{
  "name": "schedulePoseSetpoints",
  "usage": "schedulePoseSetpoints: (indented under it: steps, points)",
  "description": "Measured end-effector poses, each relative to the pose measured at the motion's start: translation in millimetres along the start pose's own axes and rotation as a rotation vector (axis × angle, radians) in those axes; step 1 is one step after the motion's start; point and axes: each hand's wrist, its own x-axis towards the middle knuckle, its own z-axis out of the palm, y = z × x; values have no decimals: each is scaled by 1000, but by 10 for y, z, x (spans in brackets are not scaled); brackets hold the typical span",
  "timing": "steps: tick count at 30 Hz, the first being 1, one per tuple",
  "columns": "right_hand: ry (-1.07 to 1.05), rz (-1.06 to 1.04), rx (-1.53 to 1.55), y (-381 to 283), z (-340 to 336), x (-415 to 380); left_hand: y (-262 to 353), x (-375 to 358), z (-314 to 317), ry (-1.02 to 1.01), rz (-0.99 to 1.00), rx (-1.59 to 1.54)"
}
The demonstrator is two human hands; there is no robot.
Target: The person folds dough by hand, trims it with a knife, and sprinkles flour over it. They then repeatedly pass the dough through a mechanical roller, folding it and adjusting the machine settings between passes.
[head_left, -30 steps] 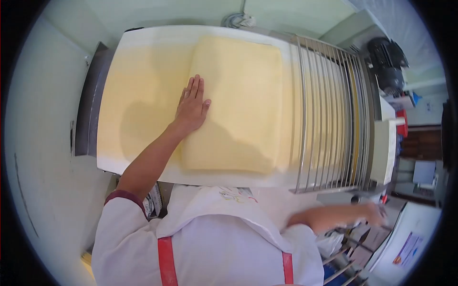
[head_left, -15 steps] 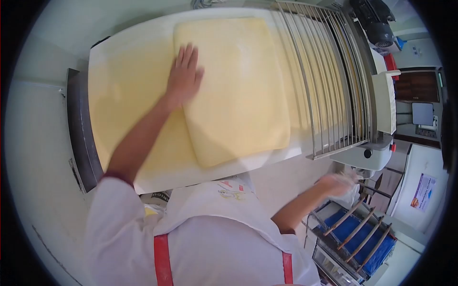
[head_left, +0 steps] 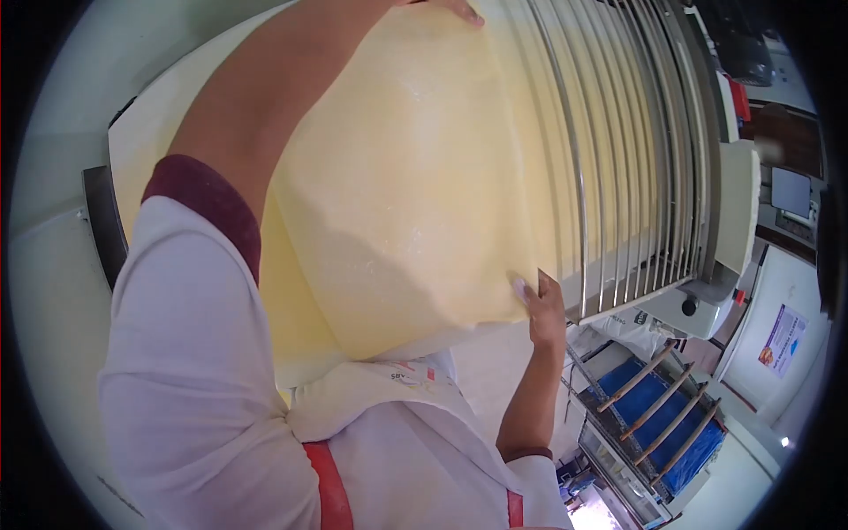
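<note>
A thick pale-yellow folded dough sheet (head_left: 397, 185) lies on the white work surface, over a wider yellow layer. My right hand (head_left: 546, 314) grips its near right corner, thumb on top and fingers at the edge. My left hand (head_left: 455, 7) is at the far right corner, partly cut off by the top of the view. Its visible thumb and fingers close on the dough's edge. My left forearm reaches across the left part of the sheet and hides some of it.
Right of the dough, a metal bar guard (head_left: 609, 159) spans the machine's bed. Beyond it stand a white machine housing (head_left: 707, 309) with a black knob and a dark motor (head_left: 738, 44). Lower right, a rack with wooden sticks (head_left: 671, 406) sits over blue plastic.
My left hand has moved from the dough's left edge to its far right corner. My right hand has come up from beside the machine to the near right corner. The view has shifted closer.
</note>
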Motion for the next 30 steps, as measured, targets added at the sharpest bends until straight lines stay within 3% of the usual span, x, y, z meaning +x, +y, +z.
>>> schedulePoseSetpoints:
  steps: [1, 2, 3, 5, 7, 11, 14, 16, 20, 22, 23, 24, 26, 28, 30]
  points:
    - [-65, 10, 46, -18, -9, -35, 155, -234, -73, -71, 5, -74]
    - [28, -165, 100, 103, 56, -94, 209, -312, -77, -142, 8, -152]
    - [118, -342, 151, 280, 216, -172, 128, -203, -20, -78, -7, -153]
    - [428, -395, 237, 737, 715, -289, -60, 16, 107, 51, -38, -144]
    - [538, -297, 842, 743, 1080, -240, -176, 38, 132, -21, 71, -275]
    - [507, -189, 889, 549, 1003, -167, -176, 146, 219, -95, 112, -307]
    - [453, -84, 1018, 421, 997, -78, -168, 218, 227, -351, 82, -517]
    - [519, 17, 1038, 160, 957, -9, -66, 47, 221, -142, 71, -365]
    - [382, -382, 849, -378, 763, 71, 154, -923, -39, 281, -108, -244]
    - [378, -516, 695, -749, 555, 111, 186, -1527, -160, 487, -381, -333]
    - [435, -590, 556, -1036, 515, 109, 151, -1897, -244, 576, -345, -344]
    - [293, -784, 477, -1205, 406, 107, 58, -2294, -308, 663, -318, -360]
    - [69, -1051, 384, -1520, 172, 158, -437, -2823, -302, 874, 140, -579]
    - [-65, -1209, 332, -1721, -39, 240, -314, -3540, -58, 1153, 145, -704]
    - [-178, -1380, 249, -1802, -167, 310, -367, -4032, 468, 1335, 152, -576]
